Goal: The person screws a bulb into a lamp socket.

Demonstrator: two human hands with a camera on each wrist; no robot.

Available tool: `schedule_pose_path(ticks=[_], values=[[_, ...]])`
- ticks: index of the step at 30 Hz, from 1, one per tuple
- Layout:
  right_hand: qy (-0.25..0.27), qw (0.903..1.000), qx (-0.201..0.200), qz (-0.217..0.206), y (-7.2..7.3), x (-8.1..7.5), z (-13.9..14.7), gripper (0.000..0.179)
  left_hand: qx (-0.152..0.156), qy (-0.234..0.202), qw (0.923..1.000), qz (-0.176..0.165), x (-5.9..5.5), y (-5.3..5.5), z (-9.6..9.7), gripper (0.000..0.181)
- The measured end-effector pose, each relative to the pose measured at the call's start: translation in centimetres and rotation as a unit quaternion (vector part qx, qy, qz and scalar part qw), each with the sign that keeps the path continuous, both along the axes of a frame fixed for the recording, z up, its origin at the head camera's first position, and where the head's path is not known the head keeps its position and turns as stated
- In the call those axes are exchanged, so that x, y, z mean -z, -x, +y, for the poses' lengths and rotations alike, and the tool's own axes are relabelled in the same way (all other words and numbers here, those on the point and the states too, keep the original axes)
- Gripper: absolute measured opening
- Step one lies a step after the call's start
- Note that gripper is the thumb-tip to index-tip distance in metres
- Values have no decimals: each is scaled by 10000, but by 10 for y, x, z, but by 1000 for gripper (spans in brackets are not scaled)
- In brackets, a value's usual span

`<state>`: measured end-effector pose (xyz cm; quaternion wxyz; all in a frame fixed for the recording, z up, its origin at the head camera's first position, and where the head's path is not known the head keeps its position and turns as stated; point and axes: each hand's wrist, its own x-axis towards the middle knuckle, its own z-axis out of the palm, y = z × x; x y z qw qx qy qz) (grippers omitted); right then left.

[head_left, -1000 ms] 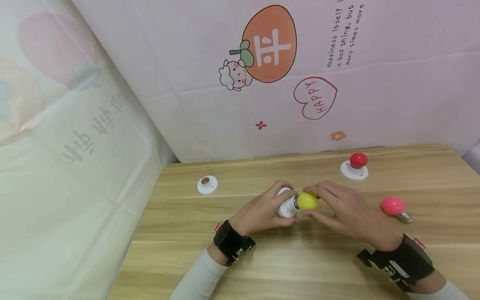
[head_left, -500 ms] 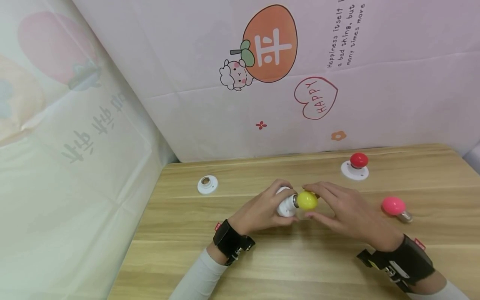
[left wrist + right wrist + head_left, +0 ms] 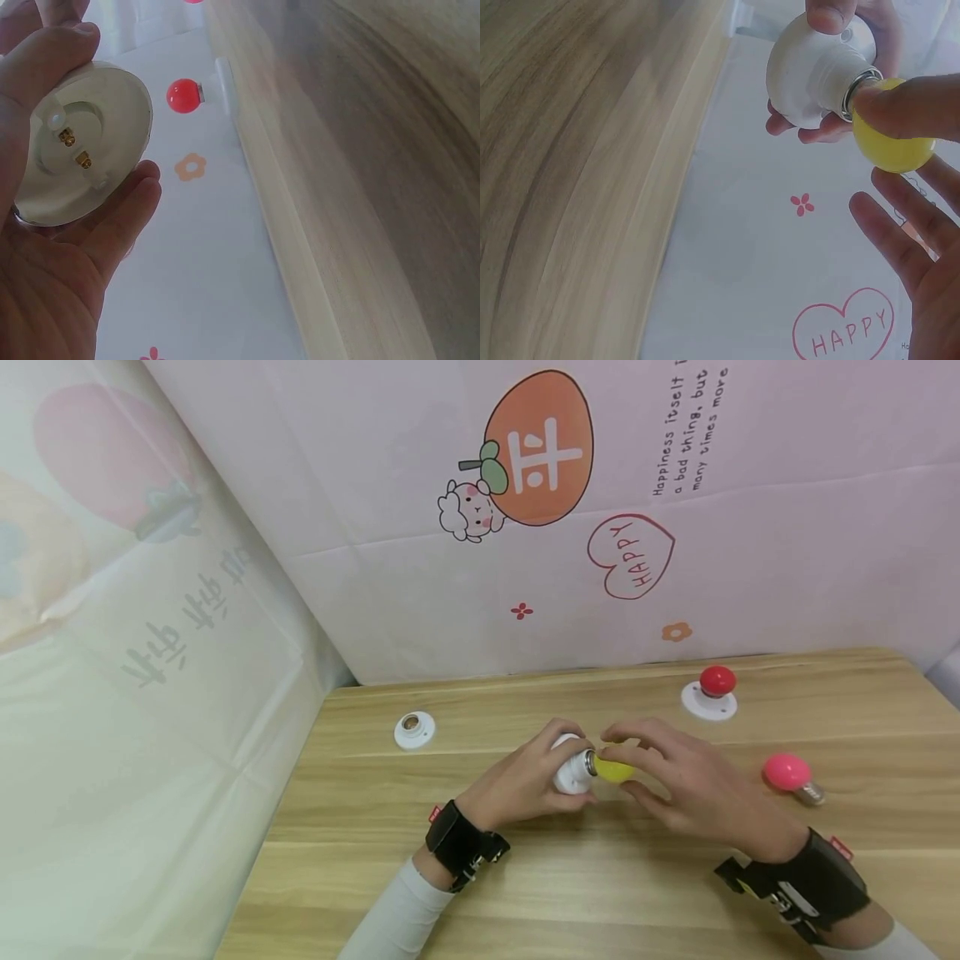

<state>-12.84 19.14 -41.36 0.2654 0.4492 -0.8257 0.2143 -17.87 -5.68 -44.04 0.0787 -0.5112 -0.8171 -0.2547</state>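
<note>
In the head view my left hand (image 3: 521, 781) grips a white lamp holder (image 3: 573, 778) by its round base, tipped on its side. The holder's hollow underside with two brass screws shows in the left wrist view, where fingers and thumb curl round the rim (image 3: 133, 112). A yellow light bulb (image 3: 615, 772) sits in the holder's mouth, a strip of its metal cap showing. My right hand (image 3: 693, 781) pinches this bulb; in the right wrist view the thumb (image 3: 911, 112) lies across the yellow glass (image 3: 891, 154), with fingertips at its far side.
On the wooden table (image 3: 487, 893), an empty white lamp holder (image 3: 423, 735) stands at the back left. A red bulb (image 3: 717, 680) sits in another holder (image 3: 708, 704) at the back right. A pink bulb (image 3: 786, 771) lies loose right of my right hand. Behind hangs a printed cloth (image 3: 420, 602).
My right fingers have shifted round the yellow bulb, the forefinger now lying further over its top. The left hand and lamp holder have stayed in place.
</note>
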Motion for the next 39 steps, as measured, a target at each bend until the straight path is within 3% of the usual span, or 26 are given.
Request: schedule_pose_path(ticks=[6,12,39], values=[[-79,9998,93,-170,0,0,0,38,6,11,10000,26,-1,-1,0,53],[-2,9999,112,-57,0,1,0,56,17,31,10000,88,0,-1,0,52],[71,9977,674,-23,0,3,-1,58,45,31,9999,145,-3,-2,0,52]])
